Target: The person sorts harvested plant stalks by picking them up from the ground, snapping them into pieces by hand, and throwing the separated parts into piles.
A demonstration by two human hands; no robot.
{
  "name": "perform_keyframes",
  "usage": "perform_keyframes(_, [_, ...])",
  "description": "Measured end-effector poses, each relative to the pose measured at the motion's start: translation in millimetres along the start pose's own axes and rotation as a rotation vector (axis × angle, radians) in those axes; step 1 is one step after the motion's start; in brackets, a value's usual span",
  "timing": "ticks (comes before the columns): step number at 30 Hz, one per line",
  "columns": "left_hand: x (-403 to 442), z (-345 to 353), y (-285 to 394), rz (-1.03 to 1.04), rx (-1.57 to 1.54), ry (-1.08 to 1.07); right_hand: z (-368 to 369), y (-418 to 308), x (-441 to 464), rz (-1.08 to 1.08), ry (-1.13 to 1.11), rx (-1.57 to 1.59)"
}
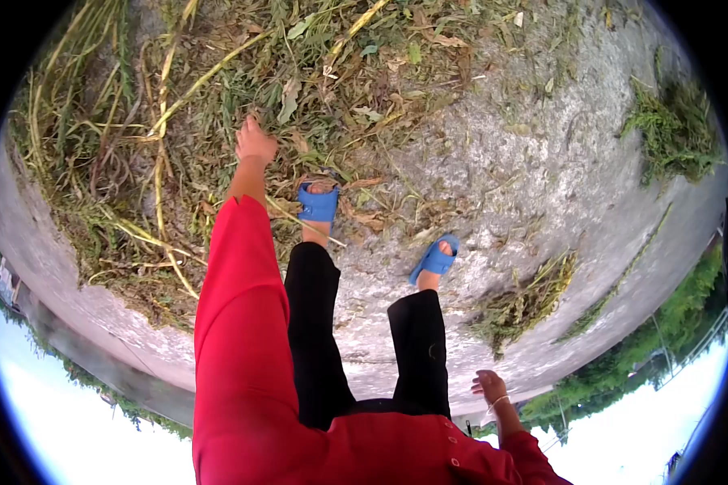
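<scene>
My left hand (256, 144), at the end of a long red sleeve, reaches down to the layer of cut leaves and stems (218, 105). Its fingers look a little apart, and nothing shows between them; the fingertips are close to the leaves. Long yellowish stalks (161, 153) lie just left of it. My right hand (490, 388) hangs out to the lower right, away from the plants, with its fingers apart, nothing in it and a thin band at the wrist.
Blue sandals (319, 205) are on my feet, the left one at the edge of the litter. A small plant heap (530, 301) lies right of the feet on grey concrete (534, 174). Green sprigs (675, 129) lie at the far right. Trees (663, 323) stand beyond.
</scene>
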State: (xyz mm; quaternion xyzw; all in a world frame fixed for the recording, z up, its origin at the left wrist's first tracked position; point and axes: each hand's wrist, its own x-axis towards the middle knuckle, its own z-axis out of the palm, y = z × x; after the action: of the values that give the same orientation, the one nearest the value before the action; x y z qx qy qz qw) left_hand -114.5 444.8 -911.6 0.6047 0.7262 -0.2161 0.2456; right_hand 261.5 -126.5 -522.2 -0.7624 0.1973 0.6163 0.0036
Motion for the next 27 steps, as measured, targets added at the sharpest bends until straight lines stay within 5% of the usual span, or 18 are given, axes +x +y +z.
perform_keyframes(4, [-19, -30, 19, -0.033, 0.187, -0.071, 1, -25, 4, -0.06, -0.015, -0.043])
perform_keyframes(7, [-42, -56, 37, -0.094, 0.193, -0.348, 2, -67, 18, -0.136, 0.021, 0.004])
perform_keyframes(9, [-70, -52, 33, 0.073, 0.239, -0.222, 0, -91, 36, -0.145, 0.061, -0.042])
perform_keyframes(12, [-136, -65, 13, 0.325, 0.1, -0.067, 14, -150, 38, -0.789, 0.157, -0.717])
perform_keyframes(17, [-254, -126, -13, 0.302, -0.014, 0.087, 111, -311, -39, -1.495, 0.196, -1.01])
perform_keyframes(23, [-374, -157, -67, 0.429, -0.321, 0.059, 183, -420, -103, -1.806, 0.614, -1.445])
perform_keyframes(26, [-398, -175, -80, 0.525, -0.405, 0.152, 192, -436, -108, -1.959, 0.684, -1.458])
perform_keyframes(27, [-402, -183, -83, 0.539, -0.417, 0.187, 190, -434, -109, -1.804, 0.559, -1.585])
